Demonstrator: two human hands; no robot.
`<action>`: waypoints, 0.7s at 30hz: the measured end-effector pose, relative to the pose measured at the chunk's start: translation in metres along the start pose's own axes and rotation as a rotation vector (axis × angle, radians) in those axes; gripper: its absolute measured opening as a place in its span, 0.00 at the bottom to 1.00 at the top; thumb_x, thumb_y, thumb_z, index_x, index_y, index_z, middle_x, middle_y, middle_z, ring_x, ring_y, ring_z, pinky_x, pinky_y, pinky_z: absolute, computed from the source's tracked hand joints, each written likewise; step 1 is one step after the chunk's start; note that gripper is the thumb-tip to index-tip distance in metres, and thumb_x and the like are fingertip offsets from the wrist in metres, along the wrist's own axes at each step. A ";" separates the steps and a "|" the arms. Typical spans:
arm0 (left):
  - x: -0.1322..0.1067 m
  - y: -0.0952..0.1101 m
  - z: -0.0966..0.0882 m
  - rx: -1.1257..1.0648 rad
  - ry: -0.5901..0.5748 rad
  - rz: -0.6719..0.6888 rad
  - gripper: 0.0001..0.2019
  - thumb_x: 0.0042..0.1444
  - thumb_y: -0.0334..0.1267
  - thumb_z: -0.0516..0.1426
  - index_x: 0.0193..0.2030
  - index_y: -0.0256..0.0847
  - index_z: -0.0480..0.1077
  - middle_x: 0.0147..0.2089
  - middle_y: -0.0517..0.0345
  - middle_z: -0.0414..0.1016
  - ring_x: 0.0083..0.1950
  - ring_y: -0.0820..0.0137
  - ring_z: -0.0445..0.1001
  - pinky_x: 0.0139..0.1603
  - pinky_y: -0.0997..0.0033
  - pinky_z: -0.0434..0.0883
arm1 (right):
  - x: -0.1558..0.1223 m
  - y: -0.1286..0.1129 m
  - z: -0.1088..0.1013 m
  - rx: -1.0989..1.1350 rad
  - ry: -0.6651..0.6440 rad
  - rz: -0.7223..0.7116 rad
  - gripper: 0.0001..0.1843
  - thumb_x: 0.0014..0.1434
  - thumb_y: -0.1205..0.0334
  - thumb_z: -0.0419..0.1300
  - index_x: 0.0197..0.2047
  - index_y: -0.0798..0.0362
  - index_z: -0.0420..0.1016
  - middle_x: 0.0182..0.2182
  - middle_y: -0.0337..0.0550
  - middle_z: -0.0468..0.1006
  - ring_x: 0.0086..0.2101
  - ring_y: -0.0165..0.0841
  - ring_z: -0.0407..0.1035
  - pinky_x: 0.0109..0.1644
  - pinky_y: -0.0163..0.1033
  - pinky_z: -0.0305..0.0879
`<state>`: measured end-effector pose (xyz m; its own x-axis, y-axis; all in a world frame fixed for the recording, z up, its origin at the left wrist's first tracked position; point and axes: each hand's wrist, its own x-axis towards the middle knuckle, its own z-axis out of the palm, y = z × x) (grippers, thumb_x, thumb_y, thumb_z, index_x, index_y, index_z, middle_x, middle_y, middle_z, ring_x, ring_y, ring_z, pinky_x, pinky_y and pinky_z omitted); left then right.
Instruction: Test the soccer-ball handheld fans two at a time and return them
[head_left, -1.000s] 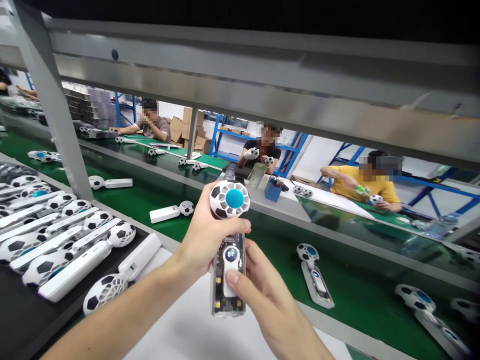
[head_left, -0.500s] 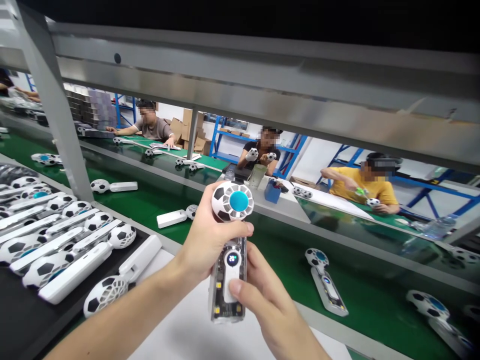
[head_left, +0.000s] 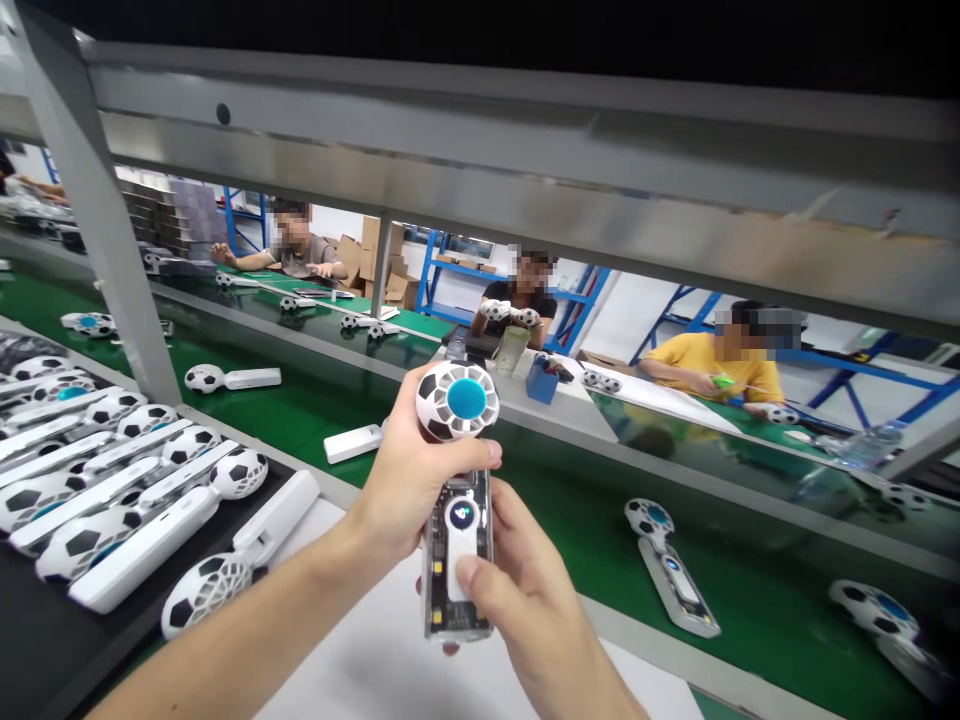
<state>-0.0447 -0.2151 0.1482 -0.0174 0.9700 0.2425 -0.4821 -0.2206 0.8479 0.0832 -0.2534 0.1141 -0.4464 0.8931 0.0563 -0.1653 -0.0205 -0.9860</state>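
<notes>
Fan (head_left: 457, 480): black-white football-pattern head, blue centre, clear handle, white strip. Conveyor belt (head_left: 570, 500) green. Racks (head_left: 450, 275) blue.

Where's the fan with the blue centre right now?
In the head view's middle, the handheld fan is upright in both hands, left hand and right hand, before the green conveyor belt.

This is a factory assembly line. A long green conveyor belt (head_left: 315, 400) carries football-patterned handheld fans (head_left: 671, 565), more fans fill a tray (head_left: 45, 640) at near left, and workers (head_left: 720, 365) sit along the far side before blue shelving (head_left: 450, 275) and cardboard boxes (head_left: 375, 250).
</notes>
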 end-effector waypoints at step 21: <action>-0.022 0.021 0.005 0.130 -0.198 0.147 0.38 0.50 0.43 0.65 0.65 0.52 0.53 0.58 0.52 0.69 0.53 0.61 0.72 0.50 0.64 0.71 | -0.019 -0.025 -0.005 -0.016 0.100 -0.213 0.32 0.56 0.45 0.65 0.59 0.49 0.65 0.38 0.45 0.73 0.31 0.35 0.67 0.24 0.34 0.67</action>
<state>-0.0500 -0.2418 0.1629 0.0993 0.8906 0.4437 -0.3700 -0.3809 0.8474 0.1000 -0.2674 0.1374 -0.3132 0.9167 0.2483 -0.2321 0.1796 -0.9560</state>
